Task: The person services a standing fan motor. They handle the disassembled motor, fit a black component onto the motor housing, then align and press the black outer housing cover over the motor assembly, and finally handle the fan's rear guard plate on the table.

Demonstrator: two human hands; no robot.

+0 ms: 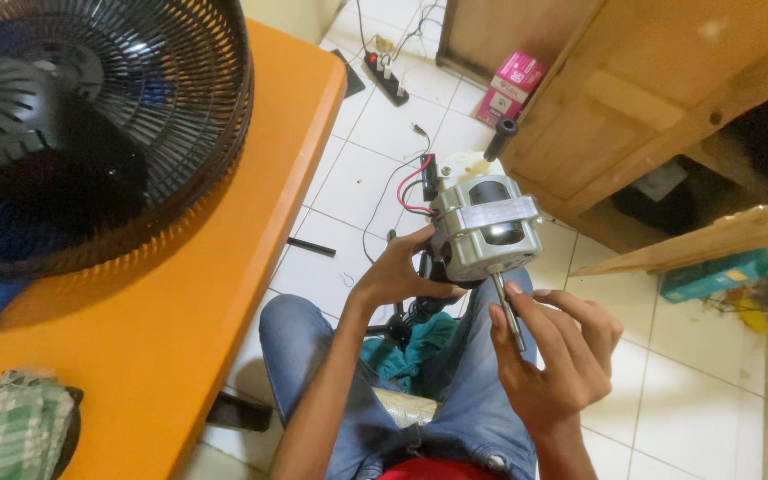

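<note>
My left hand (pixel 399 271) grips a grey metal fan motor (pixel 488 224) from its left side and holds it up over my lap. Red and black wires (pixel 411 188) run off the motor's left, and a white gear housing with a black knob (pixel 501 138) sits at its far end. A steel shaft (pixel 508 311) sticks out of the motor toward me. My right hand (pixel 548 356) pinches that shaft between thumb and fingers.
An orange table (pixel 188 302) stands at my left with a black fan grille (pixel 91 124) and a checked cloth (pixel 11 431) on it. A teal cloth (pixel 411 347) lies between my knees. On the tiled floor are a power strip (pixel 387 76), a pink box (pixel 508 87) and a wooden cabinet (pixel 660 98).
</note>
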